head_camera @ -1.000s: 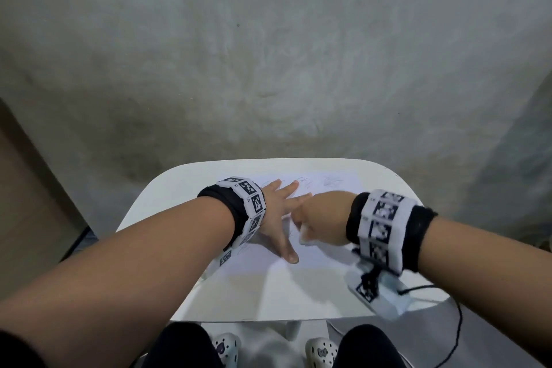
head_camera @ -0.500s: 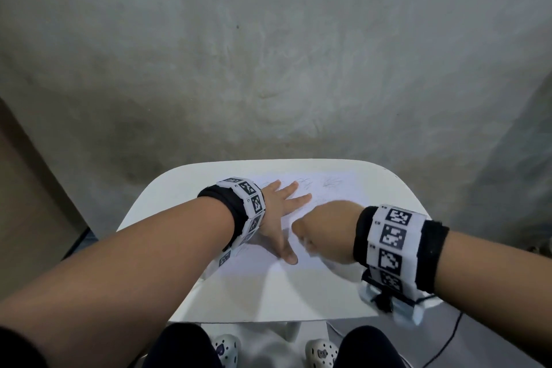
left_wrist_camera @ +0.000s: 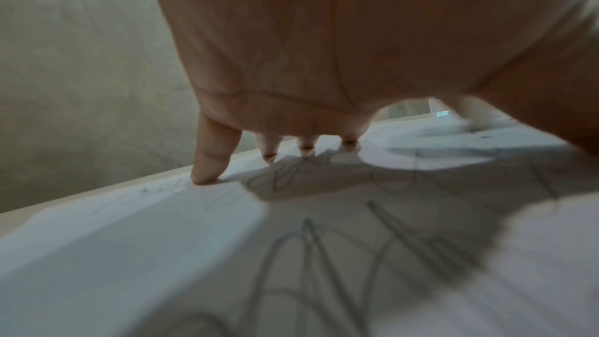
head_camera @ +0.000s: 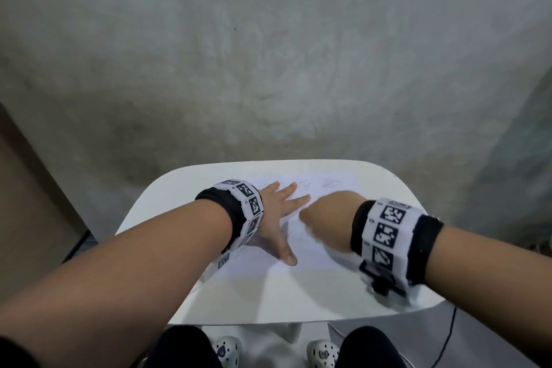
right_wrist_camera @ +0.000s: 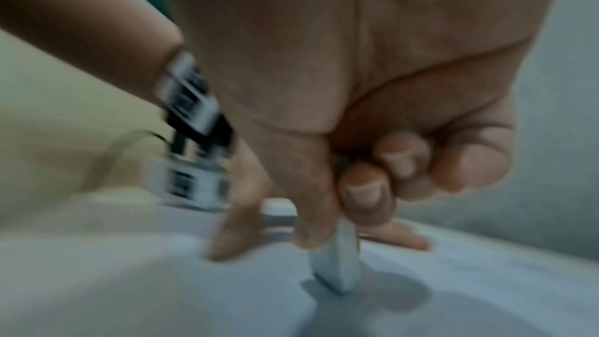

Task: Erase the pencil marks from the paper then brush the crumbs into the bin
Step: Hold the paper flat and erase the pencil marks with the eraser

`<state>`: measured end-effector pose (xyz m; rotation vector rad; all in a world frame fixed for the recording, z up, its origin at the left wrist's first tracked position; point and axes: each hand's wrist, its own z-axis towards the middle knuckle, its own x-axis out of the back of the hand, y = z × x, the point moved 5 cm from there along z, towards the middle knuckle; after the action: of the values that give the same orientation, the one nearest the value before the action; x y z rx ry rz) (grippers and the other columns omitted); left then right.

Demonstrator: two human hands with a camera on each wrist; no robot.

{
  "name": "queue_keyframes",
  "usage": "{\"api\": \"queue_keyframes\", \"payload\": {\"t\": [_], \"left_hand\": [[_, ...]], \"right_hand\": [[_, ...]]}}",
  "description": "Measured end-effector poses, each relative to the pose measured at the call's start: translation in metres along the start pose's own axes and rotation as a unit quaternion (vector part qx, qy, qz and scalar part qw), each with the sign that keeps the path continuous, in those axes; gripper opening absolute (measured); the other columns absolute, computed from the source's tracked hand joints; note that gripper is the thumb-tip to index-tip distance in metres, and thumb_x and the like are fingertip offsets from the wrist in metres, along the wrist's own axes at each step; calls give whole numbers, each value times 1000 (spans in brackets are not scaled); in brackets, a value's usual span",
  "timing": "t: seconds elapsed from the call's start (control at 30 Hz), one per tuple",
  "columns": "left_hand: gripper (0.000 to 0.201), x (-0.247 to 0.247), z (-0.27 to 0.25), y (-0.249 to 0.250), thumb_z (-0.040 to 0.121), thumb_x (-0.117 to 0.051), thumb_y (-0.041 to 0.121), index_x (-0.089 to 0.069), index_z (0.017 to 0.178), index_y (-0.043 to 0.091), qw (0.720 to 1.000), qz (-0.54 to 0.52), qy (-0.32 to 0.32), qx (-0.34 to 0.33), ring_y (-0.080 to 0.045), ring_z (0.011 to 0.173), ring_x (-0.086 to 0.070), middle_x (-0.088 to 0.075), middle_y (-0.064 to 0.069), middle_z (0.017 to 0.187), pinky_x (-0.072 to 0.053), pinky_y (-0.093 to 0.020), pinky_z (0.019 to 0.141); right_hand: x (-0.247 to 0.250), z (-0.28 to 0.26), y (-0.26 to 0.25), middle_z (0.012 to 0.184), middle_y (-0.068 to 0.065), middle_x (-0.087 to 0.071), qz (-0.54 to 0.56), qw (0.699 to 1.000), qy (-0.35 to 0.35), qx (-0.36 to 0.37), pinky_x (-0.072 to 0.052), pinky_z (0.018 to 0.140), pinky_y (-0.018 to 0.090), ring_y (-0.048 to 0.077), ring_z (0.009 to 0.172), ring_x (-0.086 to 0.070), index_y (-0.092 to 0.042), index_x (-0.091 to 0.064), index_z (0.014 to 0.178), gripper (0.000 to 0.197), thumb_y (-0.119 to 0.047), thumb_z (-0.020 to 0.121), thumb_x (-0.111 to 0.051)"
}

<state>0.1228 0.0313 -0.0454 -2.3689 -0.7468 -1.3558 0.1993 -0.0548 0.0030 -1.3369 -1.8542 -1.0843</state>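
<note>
Paper (head_camera: 301, 251) lies pinned under flat left hand (head_camera: 276, 212); right hand (right_wrist_camera: 356, 137) pinches apparently an eraser (right_wrist_camera: 338, 263) onto it.

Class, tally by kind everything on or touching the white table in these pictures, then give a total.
Hands: 2, left hand, right hand
Sheets of paper: 1
Erasers: 1, white eraser
Total: 4

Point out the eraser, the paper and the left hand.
eraser (right_wrist_camera: 338, 268): right wrist view, on its white face below the pinching fingertips.
paper (head_camera: 316, 251): head view, on a bare patch near the thumb.
left hand (head_camera: 276, 212): head view, on its back.
</note>
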Motion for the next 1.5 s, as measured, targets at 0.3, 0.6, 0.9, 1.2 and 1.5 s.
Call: {"api": "queue_keyframes", "payload": {"t": [0.3,0.6,0.9,1.2,1.5], "left_hand": [[131,0,-1,-1,63,-72,77,24,148,49,1000,-7,-4,-6,-21,149,25,32,15,158,3,-61,116],[131,-1,-3,0,62,-71,78,23,148,50,1000,-8,2,-5,-20,149,25,31,16,158,2,-61,116],[130,-8,-29,1,63,-69,80,26,146,50,999,-5,-39,-10,-17,147,28,36,17,156,0,-62,116],[123,32,6,21,70,-66,79,9,157,33,999,-24,30,-17,-25,152,13,17,2,165,0,-56,118],[130,19,16,19,65,-67,81,20,153,40,999,-21,14,-19,-19,150,20,26,10,162,1,-54,118]], "right_hand": [[-9,-8,18,87,-5,-61,29,999,30,8,-46,75,31,20,81,-55,-17,-56,92,6,-19,91,-50],[-16,-16,15,90,-1,-63,70,997,14,19,-41,70,30,21,80,-52,-18,-60,95,12,-19,89,-49],[-7,23,96,67,0,-42,78,988,24,-131,-28,53,26,21,62,-36,-14,-43,78,9,-14,86,-47],[-6,22,89,70,2,-48,47,992,44,-113,-31,50,26,22,67,-43,-12,-51,82,7,-14,87,-47],[-12,4,84,89,-1,-59,79,993,40,-84,-46,77,33,23,82,-53,-19,-56,93,13,-19,90,-44]]}}
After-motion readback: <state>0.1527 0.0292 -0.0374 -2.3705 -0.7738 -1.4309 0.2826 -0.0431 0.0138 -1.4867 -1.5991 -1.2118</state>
